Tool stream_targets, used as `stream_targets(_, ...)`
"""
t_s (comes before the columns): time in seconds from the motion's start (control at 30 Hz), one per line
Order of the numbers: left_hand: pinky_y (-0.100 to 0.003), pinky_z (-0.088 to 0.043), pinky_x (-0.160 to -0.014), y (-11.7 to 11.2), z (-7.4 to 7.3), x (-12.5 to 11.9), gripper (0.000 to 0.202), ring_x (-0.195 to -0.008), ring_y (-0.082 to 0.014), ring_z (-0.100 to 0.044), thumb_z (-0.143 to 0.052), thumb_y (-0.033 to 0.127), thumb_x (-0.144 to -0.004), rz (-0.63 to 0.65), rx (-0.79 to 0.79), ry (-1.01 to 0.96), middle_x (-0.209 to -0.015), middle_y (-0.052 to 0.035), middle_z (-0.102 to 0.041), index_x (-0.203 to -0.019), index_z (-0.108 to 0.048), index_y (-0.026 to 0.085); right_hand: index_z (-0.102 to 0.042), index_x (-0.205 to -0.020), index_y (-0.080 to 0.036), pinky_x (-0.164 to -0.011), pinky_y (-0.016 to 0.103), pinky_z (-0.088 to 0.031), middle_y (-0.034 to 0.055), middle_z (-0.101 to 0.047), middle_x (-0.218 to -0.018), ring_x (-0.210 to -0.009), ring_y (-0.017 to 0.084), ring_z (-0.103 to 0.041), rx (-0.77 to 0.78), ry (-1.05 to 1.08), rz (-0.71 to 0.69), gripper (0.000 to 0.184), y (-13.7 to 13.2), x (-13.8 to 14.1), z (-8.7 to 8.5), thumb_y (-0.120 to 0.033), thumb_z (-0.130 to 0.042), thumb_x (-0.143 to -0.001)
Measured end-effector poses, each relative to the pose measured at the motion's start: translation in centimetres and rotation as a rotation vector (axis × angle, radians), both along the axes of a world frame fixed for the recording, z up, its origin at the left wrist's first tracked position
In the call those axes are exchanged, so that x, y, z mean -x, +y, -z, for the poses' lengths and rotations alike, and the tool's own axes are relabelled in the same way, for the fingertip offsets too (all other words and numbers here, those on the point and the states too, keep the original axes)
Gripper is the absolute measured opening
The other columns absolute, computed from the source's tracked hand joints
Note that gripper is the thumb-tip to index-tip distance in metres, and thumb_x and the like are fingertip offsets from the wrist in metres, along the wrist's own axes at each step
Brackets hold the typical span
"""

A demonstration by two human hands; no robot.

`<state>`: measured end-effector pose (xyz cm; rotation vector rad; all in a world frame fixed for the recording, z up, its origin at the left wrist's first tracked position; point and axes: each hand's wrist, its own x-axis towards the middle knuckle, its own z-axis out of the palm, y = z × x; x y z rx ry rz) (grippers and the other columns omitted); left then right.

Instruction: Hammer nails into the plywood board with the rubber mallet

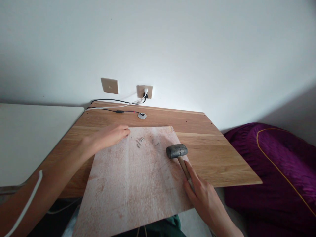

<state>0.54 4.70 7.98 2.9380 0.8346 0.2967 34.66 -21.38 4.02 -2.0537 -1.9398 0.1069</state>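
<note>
Probably head-heavy and stiff, the mallet (176, 151) is over the right side of the board (135, 184) — right fingers (194, 172) wrap its handle (184, 167), a sound hold; left fingers (125, 131) curl by the far-left corner — grip unclear.

Soft, cool, rather muted daylight-like light spreads over the white wall (197, 49), its source out of frame, with a broad diagonal shadow at the right edge above the purple cover (278, 164) and deep gloom at the lower left beneath the tabletop (212, 158). The board (128, 184) is evenly lit without harsh glare, while the left forearm (61, 174) darkens toward the lower left corner. Wide-angle distortion stretches things near the edges, and the tiny metal pieces (138, 145) look soft in detail.
</note>
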Motion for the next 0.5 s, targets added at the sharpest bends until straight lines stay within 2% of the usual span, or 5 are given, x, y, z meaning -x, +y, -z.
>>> stream_targets(0.1, -0.03, -0.044, -0.069, -0.4, -0.9, -0.7, 0.023, -0.07, -0.0178, -0.06, -0.054, 0.014, -0.1, -0.037, -0.091, 0.048, -0.081, -0.005, -0.066, -0.081, -0.068, 0.019, -0.047, -0.156, -0.008, -0.074, 0.043, -0.068, 0.0227, -0.077, -0.127, -0.098, 0.033, -0.082, 0.003, -0.011, 0.0, 0.058, 0.0, 0.0, -0.1, -0.03, -0.035, -0.105)
stream_targets(0.23, -0.032, -0.046, -0.072, -0.5, -2.2, -1.5, 0.025, -0.075, -0.0204, -0.062, -0.053, 0.025, -0.104, -0.112, -0.176, -0.009, -0.087, -0.0075, -0.065, -0.084, -0.067, 0.017, -0.047, -0.157, -0.008, -0.074, 0.043, -0.068, 0.0226, -0.076, -0.13, -0.099, 0.033, -0.082, 0.003, -0.021, -0.009, 0.057, -0.1, 0.0, -0.2, -0.028, -0.035, -0.105)
stream_targets(0.37, -0.031, -0.047, -0.073, -1.1, -3.0, -2.2, 0.032, -0.075, -0.0186, -0.062, -0.05, 0.033, -0.108, -0.046, -0.05, -0.033, -0.087, -0.0053, -0.066, -0.085, -0.066, 0.018, -0.046, -0.158, -0.009, -0.074, 0.046, -0.068, 0.022, -0.077, -0.129, -0.098, 0.034, -0.082, 0.007, -0.01, -0.003, 0.058, -0.1, -0.1, 0.0, -0.028, -0.036, -0.105)
stream_targets(0.43, -0.03, -0.047, -0.073, -1.4, -2.7, -2.1, 0.033, -0.076, -0.0178, -0.063, -0.05, 0.038, -0.108, -0.017, 0.012, -0.025, -0.089, -0.0047, -0.067, -0.087, -0.067, 0.018, -0.047, -0.157, -0.008, -0.075, 0.046, -0.068, 0.0226, -0.077, -0.129, -0.101, 0.035, -0.082, -0.001, -0.006, 0.0, 0.058, -0.1, -0.1, 0.2, -0.029, -0.036, -0.104)
stream_targets(0.5, -0.03, -0.047, -0.073, -1.5, -1.9, -1.4, 0.032, -0.077, -0.0182, -0.064, -0.053, 0.041, -0.107, -0.04, 0.026, -0.018, -0.092, -0.0051, -0.067, -0.091, -0.069, 0.019, -0.047, -0.157, -0.007, -0.076, 0.046, -0.068, 0.0229, -0.077, -0.128, -0.102, 0.035, -0.081, -0.006, -0.006, 0.003, 0.059, -0.1, -0.1, 0.3, -0.03, -0.036, -0.104)
